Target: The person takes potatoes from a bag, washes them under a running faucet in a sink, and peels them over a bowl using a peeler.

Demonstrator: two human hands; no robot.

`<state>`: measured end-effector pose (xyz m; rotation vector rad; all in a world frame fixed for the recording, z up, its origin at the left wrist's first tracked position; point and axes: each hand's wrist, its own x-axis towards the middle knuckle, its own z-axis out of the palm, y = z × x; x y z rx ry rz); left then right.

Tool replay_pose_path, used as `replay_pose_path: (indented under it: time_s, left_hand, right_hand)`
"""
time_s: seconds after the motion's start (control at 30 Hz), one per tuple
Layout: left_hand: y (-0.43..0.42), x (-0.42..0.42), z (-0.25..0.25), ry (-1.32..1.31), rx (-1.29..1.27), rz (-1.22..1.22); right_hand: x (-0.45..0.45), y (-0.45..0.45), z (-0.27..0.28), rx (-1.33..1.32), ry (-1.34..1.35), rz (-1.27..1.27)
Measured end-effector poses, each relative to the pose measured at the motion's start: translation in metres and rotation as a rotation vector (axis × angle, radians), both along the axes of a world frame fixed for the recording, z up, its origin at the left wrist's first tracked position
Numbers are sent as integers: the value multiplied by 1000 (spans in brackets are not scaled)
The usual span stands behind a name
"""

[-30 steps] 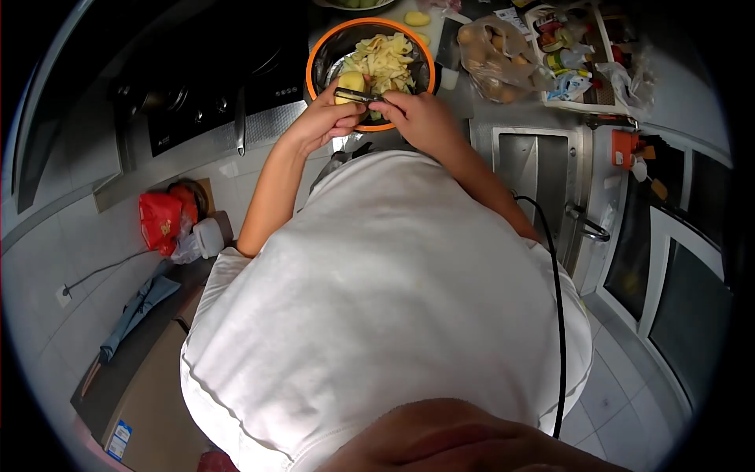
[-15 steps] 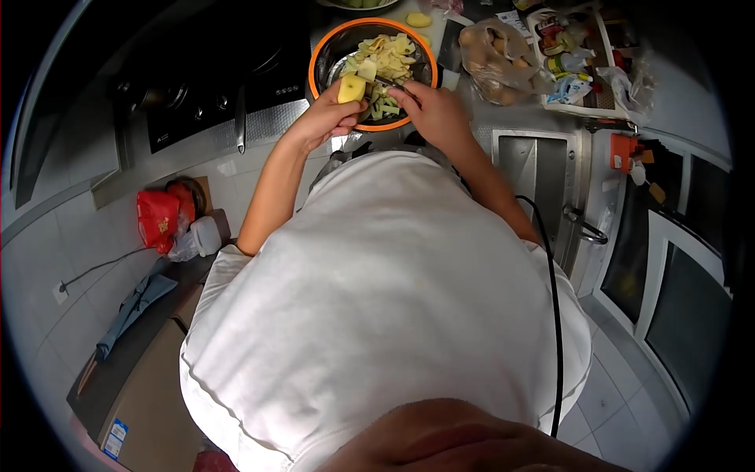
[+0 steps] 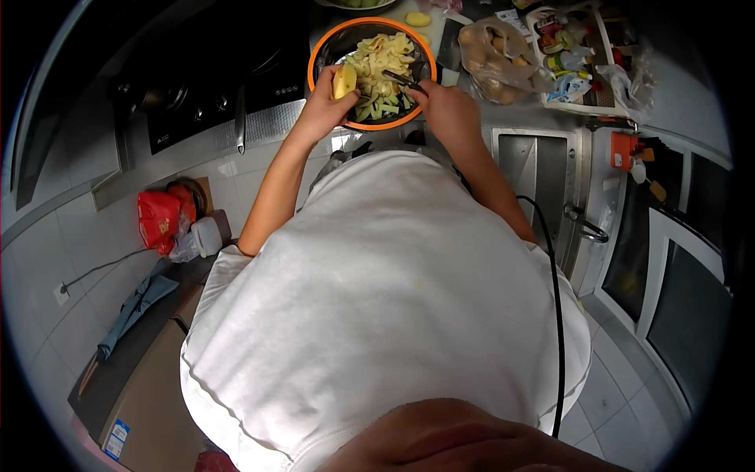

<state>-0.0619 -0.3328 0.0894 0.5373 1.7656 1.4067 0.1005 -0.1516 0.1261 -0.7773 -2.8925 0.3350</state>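
My left hand (image 3: 321,112) is closed around a yellow potato (image 3: 344,81) at the left side of an orange-rimmed bin (image 3: 430,53). In my right hand (image 3: 453,114) is a dark-handled peeler (image 3: 402,79), its head pointing left over the bin. Peeler and potato are apart. Pale and greenish peelings (image 3: 381,53) lie heaped inside, on what looks like a dark liner. Part of the peeler's handle is hidden by my fingers.
Beyond the bin lies another peeled potato (image 3: 418,19). A plastic bag of potatoes (image 3: 494,55) sits to the right, beside a rack (image 3: 598,98) of packets and bottles. The stove (image 3: 228,79) is left, a sink (image 3: 535,161) right. A black cable (image 3: 557,315) hangs at my right.
My left hand has moved the potato slightly left and turned it more upright. My right hand has shifted right, so the peeler is away from the potato.
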Motion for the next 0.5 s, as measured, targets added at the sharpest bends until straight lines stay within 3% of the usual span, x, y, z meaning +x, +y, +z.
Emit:
replay_pose_path:
  time_s: [0.17, 0.23, 0.37, 0.43, 0.5]
  left_hand:
    - [0, 0, -1, -90, 53, 1]
    - [3, 0, -3, 132, -46, 32]
    - [4, -6, -19, 193, -81, 43]
    - [2, -6, -31, 230, -9, 15]
    - [1, -1, -18, 195, -27, -16]
  right_hand:
    - [4, 5, -11, 15, -64, 45]
    - [1, 0, 1, -45, 43, 16]
    - [-2, -4, 12, -74, 59, 32]
    - [-6, -9, 18, -308, 107, 137]
    - [-7, -16, 12, -328, 124, 179]
